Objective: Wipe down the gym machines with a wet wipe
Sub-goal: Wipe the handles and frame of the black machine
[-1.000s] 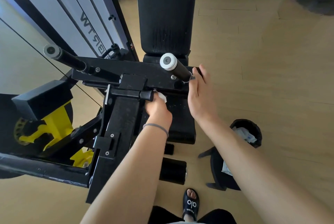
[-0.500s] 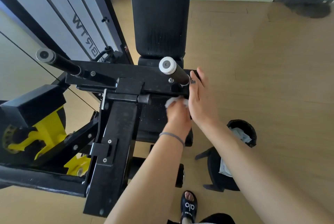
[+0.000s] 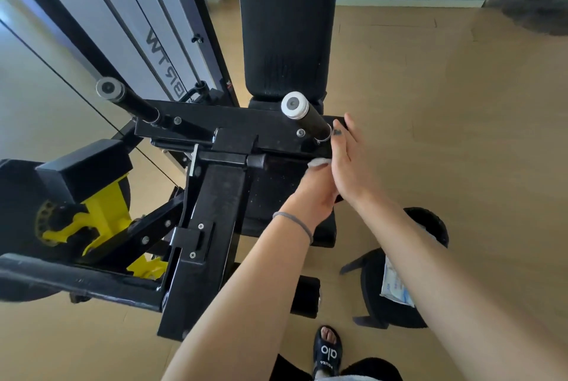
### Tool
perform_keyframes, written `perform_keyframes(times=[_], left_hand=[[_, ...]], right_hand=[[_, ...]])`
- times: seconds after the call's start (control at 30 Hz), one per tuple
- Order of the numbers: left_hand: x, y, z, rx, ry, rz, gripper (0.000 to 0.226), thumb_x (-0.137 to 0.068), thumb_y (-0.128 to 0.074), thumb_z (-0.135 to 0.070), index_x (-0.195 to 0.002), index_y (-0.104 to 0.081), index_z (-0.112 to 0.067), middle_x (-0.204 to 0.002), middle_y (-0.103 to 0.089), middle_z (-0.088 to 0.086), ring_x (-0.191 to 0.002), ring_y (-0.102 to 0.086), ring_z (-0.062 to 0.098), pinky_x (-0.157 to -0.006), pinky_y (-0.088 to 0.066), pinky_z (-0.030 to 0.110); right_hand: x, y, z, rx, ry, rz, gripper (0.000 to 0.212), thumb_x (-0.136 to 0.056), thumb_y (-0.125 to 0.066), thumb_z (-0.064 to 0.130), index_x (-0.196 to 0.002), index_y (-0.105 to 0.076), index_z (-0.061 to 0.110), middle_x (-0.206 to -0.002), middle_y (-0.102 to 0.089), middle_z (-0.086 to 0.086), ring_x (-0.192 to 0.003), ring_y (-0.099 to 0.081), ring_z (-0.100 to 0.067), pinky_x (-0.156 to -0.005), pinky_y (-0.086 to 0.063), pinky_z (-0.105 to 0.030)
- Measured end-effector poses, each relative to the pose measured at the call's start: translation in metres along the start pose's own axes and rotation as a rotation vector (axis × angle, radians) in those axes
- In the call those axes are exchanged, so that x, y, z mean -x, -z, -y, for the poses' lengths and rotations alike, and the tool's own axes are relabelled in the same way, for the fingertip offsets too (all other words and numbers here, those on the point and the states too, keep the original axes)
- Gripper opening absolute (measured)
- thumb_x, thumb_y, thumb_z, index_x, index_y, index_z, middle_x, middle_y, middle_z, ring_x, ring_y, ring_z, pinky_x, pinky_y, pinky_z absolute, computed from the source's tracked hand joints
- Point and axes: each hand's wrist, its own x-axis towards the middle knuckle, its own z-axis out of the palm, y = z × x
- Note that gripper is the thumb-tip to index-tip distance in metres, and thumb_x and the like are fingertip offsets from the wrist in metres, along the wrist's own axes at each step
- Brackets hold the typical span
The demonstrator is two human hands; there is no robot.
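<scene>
Head view, landmark: the white-capped handle point(image 3: 307, 118) of the gym machine point(image 3: 215, 196); every place below is given from it.
Wet wipe point(image 3: 319, 162): below the handle and just toward the person, bunched white against the black crossbar's near edge, above the seat pad.
Left hand point(image 3: 313, 193): below the handle, fingers curled round the wipe and pressing it to the frame; most of the wipe is hidden in the grip.
Right hand point(image 3: 350, 162): just right of the handle's base, fingers straight and close together, resting on the bar's end, holding nothing.
Handling, as a judgement: the wipe is light, soft and damp, likely to fold or slip; best held bunched in the palm, pushed flat. The machine is heavy and rigid and should not shift.
Bin point(image 3: 430, 227): lower right of the handle, on the floor.
</scene>
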Motion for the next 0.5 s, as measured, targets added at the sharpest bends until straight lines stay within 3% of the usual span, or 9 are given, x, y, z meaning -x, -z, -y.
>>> perform_keyframes(times=[0.07,0.13,0.23,0.3,0.37,0.43,0.5], left_hand=[[0.012,0.014,-0.003,0.021,-0.026,-0.055,0.018,-0.083,-0.057,-0.022,-0.081,-0.054,-0.005,-0.08,-0.052,0.009,-0.078,-0.049,0.023,-0.073,-0.045,0.03],[0.033,0.035,-0.002,0.033,-0.02,-0.151,0.024,-0.083,-0.061,-0.03,-0.08,-0.054,-0.007,-0.079,-0.051,0.004,-0.078,-0.049,0.02,-0.073,-0.044,0.033],[0.079,0.072,0.005,-0.259,-0.136,-0.302,0.01,-0.095,-0.059,-0.027,-0.092,-0.055,-0.018,-0.085,-0.056,-0.009,-0.075,-0.054,0.008,-0.064,-0.041,0.022],[0.11,0.099,0.004,-0.454,-0.293,-0.436,0.007,-0.097,-0.055,-0.018,-0.1,-0.05,-0.015,-0.093,-0.057,-0.005,-0.08,-0.055,0.008,-0.062,-0.042,0.019],[0.121,0.126,0.009,-0.607,-0.471,-0.569,0.012,-0.095,-0.05,-0.007,-0.101,-0.045,-0.016,-0.097,-0.052,0.001,-0.079,-0.055,0.015,-0.059,-0.045,0.023],[0.119,0.151,0.018,-0.82,-0.502,-0.625,0.019,-0.093,-0.048,-0.001,-0.099,-0.045,-0.019,-0.102,-0.046,0.001,-0.069,-0.054,0.025,-0.05,-0.044,0.033],[0.112,0.169,0.03,-1.022,-0.484,-0.591,0.018,-0.093,-0.05,0.0,-0.097,-0.053,-0.018,-0.104,-0.047,-0.002,-0.07,-0.055,0.026,-0.051,-0.041,0.031]], right_hand=[[0.008,0.003,0.002,0.013,0.0,0.004,0.053,-0.111,-0.023,0.04,-0.158,-0.034,0.019,-0.169,-0.02,0.002,-0.155,-0.015,-0.01,-0.128,-0.013,-0.036],[0.026,-0.001,0.005,0.024,0.061,-0.074,0.055,-0.107,-0.024,0.042,-0.153,-0.042,0.018,-0.16,-0.038,-0.003,-0.148,-0.032,-0.015,-0.122,-0.028,-0.041],[0.06,-0.021,0.003,-0.013,0.16,-0.154,0.049,-0.106,-0.03,0.034,-0.147,-0.049,0.014,-0.146,-0.054,0.0,-0.133,-0.046,-0.007,-0.113,-0.038,-0.026],[0.08,-0.038,0.003,-0.029,0.16,-0.089,0.048,-0.108,-0.031,0.032,-0.15,-0.046,0.016,-0.151,-0.05,0.003,-0.139,-0.041,-0.003,-0.114,-0.031,-0.017],[0.096,-0.055,0.005,-0.052,0.133,0.033,0.047,-0.11,-0.031,0.032,-0.153,-0.043,0.019,-0.154,-0.047,0.007,-0.143,-0.037,0.0,-0.117,-0.028,-0.018],[0.108,-0.07,0.008,-0.096,0.088,0.159,0.046,-0.111,-0.032,0.033,-0.156,-0.039,0.023,-0.156,-0.043,0.012,-0.142,-0.033,0.006,-0.118,-0.027,-0.02],[0.115,-0.084,0.014,-0.137,0.036,0.241,0.047,-0.111,-0.031,0.035,-0.157,-0.036,0.027,-0.159,-0.039,0.015,-0.141,-0.029,0.01,-0.118,-0.024,-0.018]])
